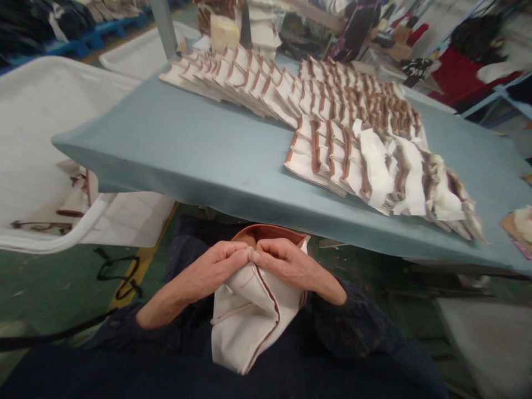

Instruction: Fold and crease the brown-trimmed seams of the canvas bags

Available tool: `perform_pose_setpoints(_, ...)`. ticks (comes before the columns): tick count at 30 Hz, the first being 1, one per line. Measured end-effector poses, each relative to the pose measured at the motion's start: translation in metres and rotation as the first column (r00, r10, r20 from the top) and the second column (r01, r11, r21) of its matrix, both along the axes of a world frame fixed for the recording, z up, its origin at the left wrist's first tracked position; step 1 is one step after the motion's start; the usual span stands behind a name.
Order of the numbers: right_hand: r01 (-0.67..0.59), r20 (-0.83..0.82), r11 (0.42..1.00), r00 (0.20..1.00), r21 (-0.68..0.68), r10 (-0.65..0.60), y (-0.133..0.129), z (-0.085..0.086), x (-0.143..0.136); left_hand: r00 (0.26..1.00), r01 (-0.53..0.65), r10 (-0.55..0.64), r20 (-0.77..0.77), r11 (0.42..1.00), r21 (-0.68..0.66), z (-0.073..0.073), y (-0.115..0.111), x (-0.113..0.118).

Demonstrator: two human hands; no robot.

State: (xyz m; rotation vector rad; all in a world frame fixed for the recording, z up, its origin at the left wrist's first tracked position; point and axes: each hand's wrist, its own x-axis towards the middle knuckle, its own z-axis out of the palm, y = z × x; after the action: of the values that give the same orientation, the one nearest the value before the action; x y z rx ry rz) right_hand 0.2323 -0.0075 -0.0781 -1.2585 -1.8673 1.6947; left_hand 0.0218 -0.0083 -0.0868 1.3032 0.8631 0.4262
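Note:
A cream fabric piece [249, 327] with brown edging hangs over my lap, its brown inner side showing at the top. My left hand [216, 269] pinches its upper edge between thumb and fingers. Right beside it, my right hand [286, 263] grips the same edge, and the two thumbs meet at the middle. Some fingertips are hidden behind the fabric. Beyond my hands, rows of similar cream pieces with brown edges [316, 149] lie overlapping on the blue-green table [174, 149].
To the left stands a large white bin [45, 88] with a few cream and brown pieces inside. A black strap [120, 271] lies on the green floor. A metal post [163, 27] rises behind the table, near stacked materials. Red cloth [457, 77] is at the back right.

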Motion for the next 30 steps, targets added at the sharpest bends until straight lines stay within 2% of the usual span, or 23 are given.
perform_pose_setpoints(10,0.002,-0.020,1.000,1.000,0.017,-0.002,-0.0013,-0.0059,0.0021,1.000,0.010,-0.010,0.008,1.000,0.008,0.0008,0.0014,0.0024)
perform_pose_setpoints(30,-0.008,-0.015,1.000,1.000,-0.009,0.008,-0.0020,-0.0048,0.0012,1.000,0.019,-0.019,-0.005,1.000,0.009,-0.0010,-0.0003,-0.0003)
